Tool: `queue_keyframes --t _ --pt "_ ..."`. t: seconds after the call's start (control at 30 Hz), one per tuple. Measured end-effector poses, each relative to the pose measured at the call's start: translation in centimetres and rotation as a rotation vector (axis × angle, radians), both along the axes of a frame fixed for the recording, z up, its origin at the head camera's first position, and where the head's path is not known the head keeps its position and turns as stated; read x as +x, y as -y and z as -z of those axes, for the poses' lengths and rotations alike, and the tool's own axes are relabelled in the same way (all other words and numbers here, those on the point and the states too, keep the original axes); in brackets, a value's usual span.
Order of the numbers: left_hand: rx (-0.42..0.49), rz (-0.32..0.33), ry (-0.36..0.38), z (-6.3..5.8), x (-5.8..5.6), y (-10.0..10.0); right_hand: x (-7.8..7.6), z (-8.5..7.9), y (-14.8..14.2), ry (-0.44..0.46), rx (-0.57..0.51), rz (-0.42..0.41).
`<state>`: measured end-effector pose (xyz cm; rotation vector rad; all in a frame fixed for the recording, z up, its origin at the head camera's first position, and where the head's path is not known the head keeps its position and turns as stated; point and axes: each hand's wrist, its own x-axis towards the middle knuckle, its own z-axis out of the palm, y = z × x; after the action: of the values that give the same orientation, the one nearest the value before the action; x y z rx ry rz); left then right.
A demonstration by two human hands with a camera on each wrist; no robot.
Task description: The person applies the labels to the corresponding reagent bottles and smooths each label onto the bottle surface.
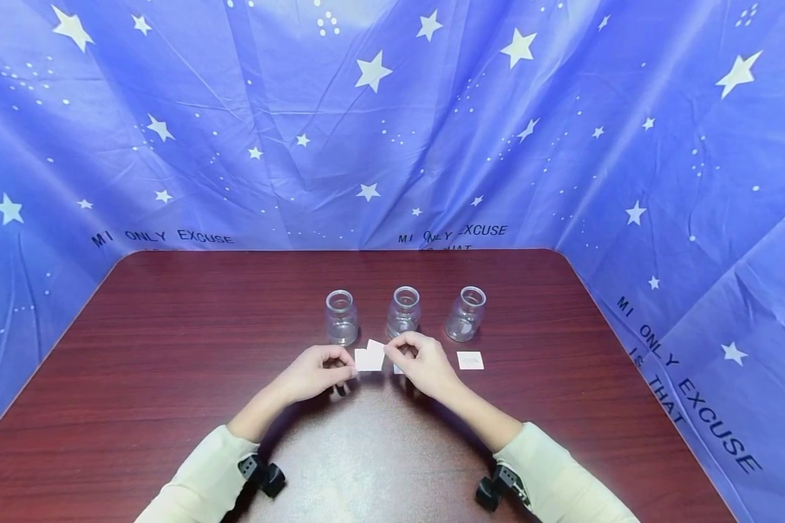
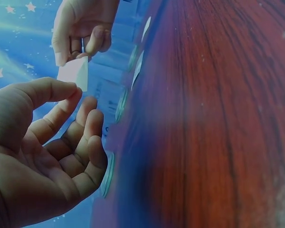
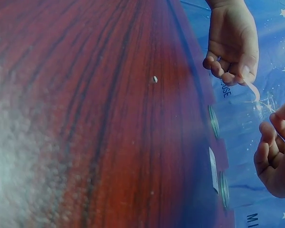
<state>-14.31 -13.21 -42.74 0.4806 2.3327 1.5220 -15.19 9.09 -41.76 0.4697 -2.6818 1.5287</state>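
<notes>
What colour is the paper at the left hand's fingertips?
The paper is white; the head view shows it best.

Right across the middle of the frame, three on the worktop (image 1: pixel 170 349): left jar (image 1: pixel 341 323), middle jar (image 1: pixel 403 303), right jar (image 1: pixel 466 319)! Behind them hangs the drape (image 1: pixel 373 138), wrapping the sides too. In front of the gap between left and middle jars, here's the paper piece (image 1: pixel 368 360), left grip (image 1: pixel 314 372) at its left, right grip (image 1: pixel 425 363) at its right. Before the middle jar, a half-hidden paper square (image 1: pixel 398 365) peeks from beneath the right grip. Farther right, another paper slip (image 1: pixel 470 360) lies flat before the right jar.
</notes>
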Motion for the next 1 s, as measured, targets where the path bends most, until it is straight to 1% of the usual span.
queue_keyframes --t 0.17,0.33,0.6,0.7,0.87,1.0 --pt "-0.013 -0.006 -0.014 -0.2 0.1 0.3 -0.1 0.0 -0.1 -0.004 -0.009 0.002" --pt "-0.016 -0.01 -0.016 -0.4 0.2 0.4 -0.2 -0.1 -0.2 -0.033 -0.015 0.011" --pt "-0.004 -0.009 -0.002 0.1 0.2 0.6 -0.3 -0.1 -0.7 -0.045 -0.016 0.063" --pt "-0.001 -0.014 0.004 0.2 0.2 0.7 -0.3 -0.1 -0.9 -0.039 -0.029 0.067" --pt "-0.017 -0.029 0.008 0.4 0.1 1.0 -0.3 -0.1 -1.1 -0.044 -0.08 0.063" --pt "-0.029 -0.036 0.019 0.5 0.1 1.2 -0.3 -0.1 -1.2 -0.048 -0.089 0.06"
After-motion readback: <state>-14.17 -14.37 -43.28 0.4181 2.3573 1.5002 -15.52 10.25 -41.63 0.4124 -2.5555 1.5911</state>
